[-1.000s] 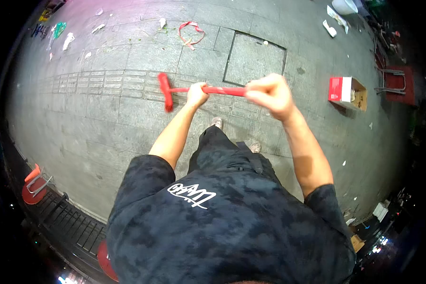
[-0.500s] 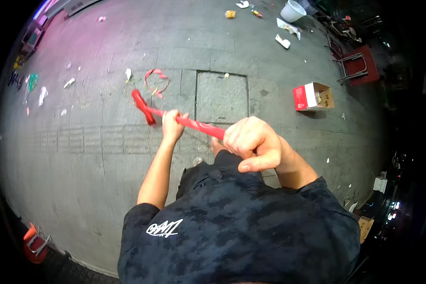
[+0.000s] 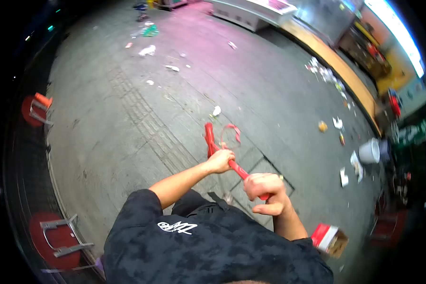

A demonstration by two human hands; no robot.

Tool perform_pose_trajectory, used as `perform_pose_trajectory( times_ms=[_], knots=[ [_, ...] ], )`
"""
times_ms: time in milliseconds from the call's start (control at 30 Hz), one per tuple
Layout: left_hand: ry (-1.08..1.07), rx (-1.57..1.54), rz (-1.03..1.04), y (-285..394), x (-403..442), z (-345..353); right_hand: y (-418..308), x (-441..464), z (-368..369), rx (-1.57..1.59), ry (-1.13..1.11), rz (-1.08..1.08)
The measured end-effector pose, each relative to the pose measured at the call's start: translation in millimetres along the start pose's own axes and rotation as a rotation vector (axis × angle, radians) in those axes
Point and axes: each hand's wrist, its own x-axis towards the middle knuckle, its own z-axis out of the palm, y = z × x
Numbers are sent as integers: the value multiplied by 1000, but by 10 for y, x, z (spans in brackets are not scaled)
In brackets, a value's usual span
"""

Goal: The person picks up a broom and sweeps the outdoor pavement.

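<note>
A red long-handled tool (image 3: 239,170) with a wide red head (image 3: 209,140) is held in front of my body, above the paving. My left hand (image 3: 220,161) is closed round its shaft just behind the head. Nearer the other end, my right hand (image 3: 266,190) wraps the shaft, its thumb sticking out to the side. The head points up and left, close to a loop of red ribbon (image 3: 237,134) on the ground. What the underside of the head looks like cannot be made out.
On the ground are a red and white box (image 3: 324,237), a white bucket (image 3: 369,151) and scattered litter (image 3: 147,50). Overturned red stools (image 3: 57,240) stand at the left edge. A counter (image 3: 239,15) and a raised wooden edge (image 3: 338,65) run along the far right.
The view has swung round to the left, so the stall front now shows. Both hands keep hold of the tool, whose head now points more steeply up the frame.
</note>
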Motion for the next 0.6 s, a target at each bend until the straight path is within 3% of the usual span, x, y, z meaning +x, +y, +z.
perform_pose_trajectory(
  times_ms=[167,233,300,433,500,567,600],
  knots=[
    [288,-80,-113,-350,-499,-803,1278,608,-57,-213,-179,302],
    [231,-319,-354,-717,-855,-1139,1621,995,16,-172,-281,238],
    [315,-457,-612,-962,-1375,-1397,1854,1471,97,-168,-296,247],
    [459,-385,-1040,-2127,-2800,-599,2749,2190,207,-128,-176,345],
    [369,-371,-1280,-2683,-3571,43,3443,2426,223,-167,-93,546],
    [649,-439,-1532,-2738,-3829,-162,4212,2521,234,-215,25,592],
    [643,-457,-1544,-2890,-3973,-231,4568,2496,199,-224,55,628]
  ],
)
